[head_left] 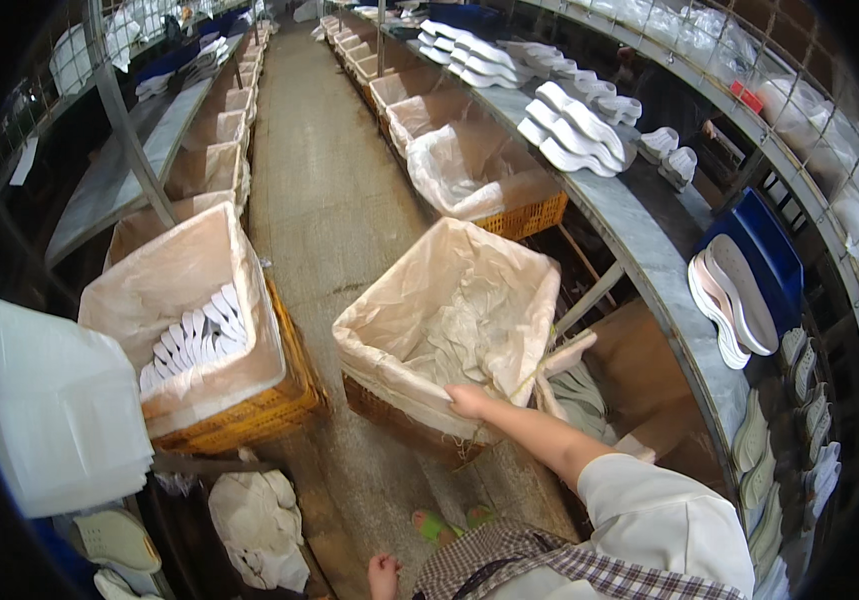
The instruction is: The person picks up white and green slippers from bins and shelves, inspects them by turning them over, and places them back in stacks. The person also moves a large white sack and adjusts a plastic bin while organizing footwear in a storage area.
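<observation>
My right hand (467, 400) is closed over the near rim of a lined crate (389, 375) standing in the aisle, my right arm stretched out to it. A pale cloth-like liner covers the crate's walls and lies crumpled inside, with no shoe soles showing on it. Down by the lower edge, my left hand (383, 577) hangs beside the checked apron (494, 560), its fingers loosely curled and nothing visible in them. To the left stands another lined orange crate (249, 405), holding a row of white shoe soles (194, 340).
Lined crates (464, 170) run along both sides of the aisle floor (299, 150). At right, a long metal shelf (639, 235) carries stacked white soles (571, 130) and a blue tray (764, 240). White sheets (54, 400) jut in at left, above a white bag (257, 525).
</observation>
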A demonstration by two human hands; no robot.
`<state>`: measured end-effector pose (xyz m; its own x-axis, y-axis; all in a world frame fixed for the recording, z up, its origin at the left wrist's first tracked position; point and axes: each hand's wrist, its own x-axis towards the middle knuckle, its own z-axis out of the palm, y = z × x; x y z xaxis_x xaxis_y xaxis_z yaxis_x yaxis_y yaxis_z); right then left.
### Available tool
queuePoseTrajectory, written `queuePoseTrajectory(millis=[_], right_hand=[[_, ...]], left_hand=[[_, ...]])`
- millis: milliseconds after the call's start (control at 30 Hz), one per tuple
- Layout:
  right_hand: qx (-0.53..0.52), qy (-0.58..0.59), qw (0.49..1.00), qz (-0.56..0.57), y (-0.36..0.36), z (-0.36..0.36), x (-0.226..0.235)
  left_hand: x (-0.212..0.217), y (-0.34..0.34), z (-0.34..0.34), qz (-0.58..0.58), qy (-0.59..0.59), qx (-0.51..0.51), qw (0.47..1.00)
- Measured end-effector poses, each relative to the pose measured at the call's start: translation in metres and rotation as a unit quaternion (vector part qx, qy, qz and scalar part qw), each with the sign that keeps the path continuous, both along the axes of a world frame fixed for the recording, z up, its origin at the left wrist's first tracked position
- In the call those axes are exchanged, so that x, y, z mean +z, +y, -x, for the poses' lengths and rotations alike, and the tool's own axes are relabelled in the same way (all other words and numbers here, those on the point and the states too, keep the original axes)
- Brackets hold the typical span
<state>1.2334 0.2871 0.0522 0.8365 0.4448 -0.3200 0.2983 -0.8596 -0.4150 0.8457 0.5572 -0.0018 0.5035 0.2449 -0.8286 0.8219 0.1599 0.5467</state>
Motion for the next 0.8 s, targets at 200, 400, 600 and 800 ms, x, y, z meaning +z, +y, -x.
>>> queuePoseTrajectory(millis=[200, 400, 600, 800], right_hand=[[0.020, -0.017, 0.999, 0.027, 0.024, 0.018, -0.016], [0.066, 0.003, 0.995, 0.079, 0.018, 0.054, -0.044], [0.049, 0.069, 0.995, 0.058, 0.041, 0.083, -0.062], [0.002, 0.128, 0.990, -0.066, 0.108, 0.097, -0.060]], left_hand=[[0.029, -0.040, 0.026, 0.000, 0.042, 0.023, 0.999], [0.038, -0.048, 0.023, 0.025, -0.006, 0.048, 0.999], [0.001, -0.063, -0.127, 0.105, -0.111, 0.053, 0.987], [-0.088, -0.050, -0.271, 0.155, -0.045, 0.246, 0.956]])
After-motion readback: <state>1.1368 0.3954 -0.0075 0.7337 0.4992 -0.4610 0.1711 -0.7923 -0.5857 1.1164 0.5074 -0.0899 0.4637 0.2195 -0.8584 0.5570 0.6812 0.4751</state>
